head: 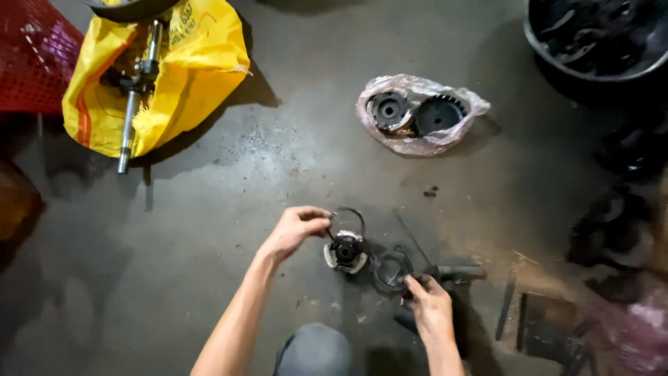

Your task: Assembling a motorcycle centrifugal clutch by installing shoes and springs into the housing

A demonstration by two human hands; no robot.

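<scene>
The left hand [296,230] pinches a thin metal ring [347,221] above the clutch hub [346,251]; the right hand [429,306] grips a dark ring [392,269] beside it. Disassembly seems underway; lifting needs steadiness.

1. The red mesh basket [31,56] at the upper left is cut off by the frame edge
2. The black tub [598,42] at the upper right is cropped; its dark contents cannot be told apart
3. Dark shapes along the right edge [626,209] are too blurred to identify
4. The right hand [431,306] covers part of a dark tool [456,273]
5. The yellow sack [160,69] hides part of the metal shaft [136,90]
</scene>
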